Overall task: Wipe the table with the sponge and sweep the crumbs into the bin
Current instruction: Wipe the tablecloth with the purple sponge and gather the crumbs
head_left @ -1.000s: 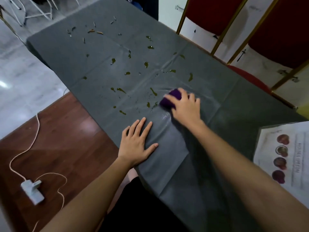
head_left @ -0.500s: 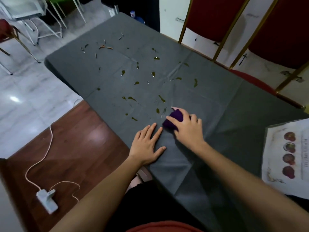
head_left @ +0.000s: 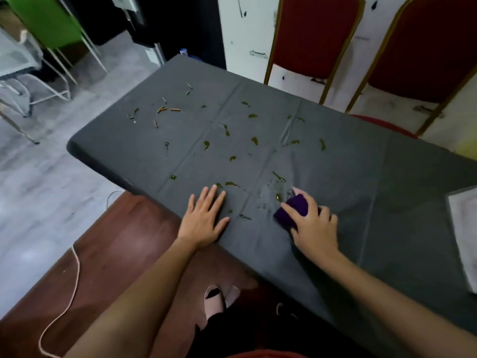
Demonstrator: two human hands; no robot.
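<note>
A dark grey cloth covers the table (head_left: 361, 192). Greenish smears (head_left: 254, 140) and small orange and grey crumbs (head_left: 165, 109) are scattered over its far and middle parts. My right hand (head_left: 313, 228) presses a purple sponge (head_left: 293, 210) onto the cloth near the front edge, just below a wet smeared patch. My left hand (head_left: 205, 219) lies flat on the cloth with fingers spread, to the left of the sponge, close to the table's front edge. No bin is in view.
Two red chairs with gold frames (head_left: 317, 42) stand behind the table's far side. A white sheet (head_left: 464, 236) lies at the table's right edge. A white cord (head_left: 72, 288) runs over the brown floor on the left. A green chair (head_left: 46, 24) stands far left.
My right hand has drawn the sponge back toward the front edge, then to the right, away from my left hand. The view has tilted up and back; my left hand stays flat.
</note>
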